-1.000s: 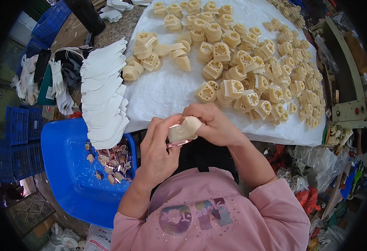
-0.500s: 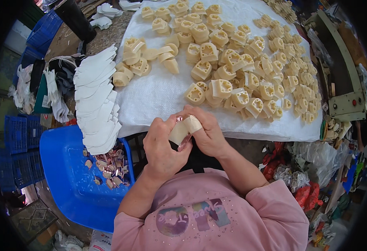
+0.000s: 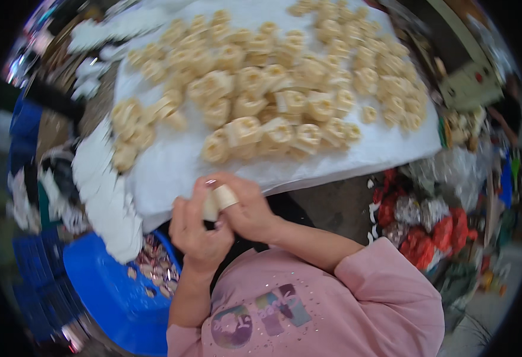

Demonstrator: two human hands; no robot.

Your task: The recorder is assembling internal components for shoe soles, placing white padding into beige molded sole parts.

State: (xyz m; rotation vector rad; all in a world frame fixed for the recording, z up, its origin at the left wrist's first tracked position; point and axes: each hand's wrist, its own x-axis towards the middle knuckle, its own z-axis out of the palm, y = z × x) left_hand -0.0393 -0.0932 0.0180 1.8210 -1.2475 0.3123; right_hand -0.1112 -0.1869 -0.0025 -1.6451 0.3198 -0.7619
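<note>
Both my hands are in front of the white-covered table's near edge, closed round a cream-coloured block that looks like a shoe heel [image 3: 211,209]. My left hand [image 3: 195,235] grips it from the left with curled fingers. From the right, my right hand [image 3: 250,209] presses on it, with a cream band [image 3: 225,196] at its thumb that looks like tape. A small shiny pinkish edge shows at the top of the heel; blur and fingers hide the rest. Beyond my hands, many similar cream heels [image 3: 250,102] are heaped on the white cloth [image 3: 181,166].
A stack of white flat cutouts [image 3: 103,187] hangs over the table's left edge. Below it stands a blue tub [image 3: 97,297] with shiny pinkish pieces [image 3: 157,268]. Blue crates [image 3: 38,256] are further left. Red and clear plastic bags [image 3: 430,232] lie at right.
The view has tilted and shifted, so table, tub and hands sit differently in it. Both hands still hold the heel, with less of it showing between the fingers.
</note>
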